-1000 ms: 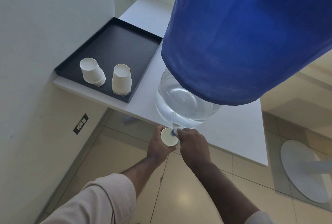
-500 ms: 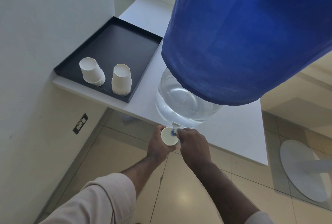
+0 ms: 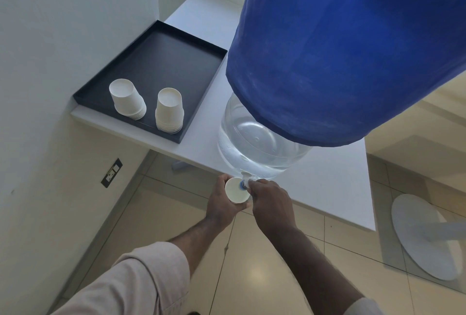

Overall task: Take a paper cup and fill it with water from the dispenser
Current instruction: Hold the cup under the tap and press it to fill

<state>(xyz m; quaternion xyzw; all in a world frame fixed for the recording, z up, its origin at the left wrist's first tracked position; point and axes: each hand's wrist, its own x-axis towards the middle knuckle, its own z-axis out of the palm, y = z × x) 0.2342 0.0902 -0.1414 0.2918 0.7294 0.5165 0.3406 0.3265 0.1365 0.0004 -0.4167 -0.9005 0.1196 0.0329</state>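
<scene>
Paper cup (image 3: 236, 190) in left hand (image 3: 222, 203) under tap (image 3: 245, 182), right hand (image 3: 271, 202) on tap

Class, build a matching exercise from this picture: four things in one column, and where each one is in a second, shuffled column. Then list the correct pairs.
Things
1. paper cup
2. cup stacks
3. right hand
4. blue cover

Places
A. over the upper part of the water bottle
B. on the black tray
C. at the tap
D. held in the left hand, under the tap

Pairs: 1-D, 2-B, 3-C, 4-A
</scene>
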